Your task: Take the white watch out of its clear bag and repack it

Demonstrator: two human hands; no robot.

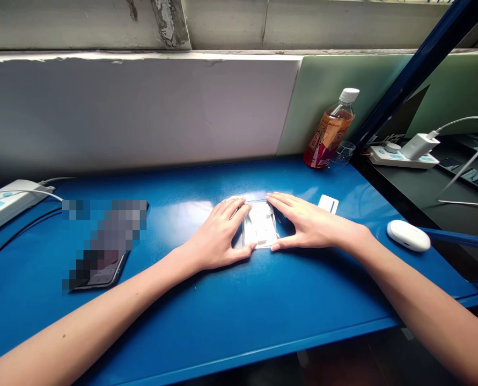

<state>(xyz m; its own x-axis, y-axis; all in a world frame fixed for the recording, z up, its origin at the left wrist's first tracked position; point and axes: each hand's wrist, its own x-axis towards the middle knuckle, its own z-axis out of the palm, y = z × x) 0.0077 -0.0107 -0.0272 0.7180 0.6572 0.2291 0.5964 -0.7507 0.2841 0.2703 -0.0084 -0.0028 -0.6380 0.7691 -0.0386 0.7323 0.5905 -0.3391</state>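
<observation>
A small clear plastic packet (259,225) with white contents lies flat on the blue table (230,300), near its middle. My left hand (218,236) rests palm down on the packet's left edge, fingers stretched out along it. On the packet's right edge lies my right hand (307,225), also flat with fingers extended. Both thumbs touch the packet's near corners. Neither hand grips anything.
A phone (102,271) lies at the left, partly blurred. A power strip (1,206) sits at the far left edge. At the back right stand a bottle of orange drink (330,131) and a small glass (344,153). A white card (328,203) and a white earbud case (408,236) lie to the right.
</observation>
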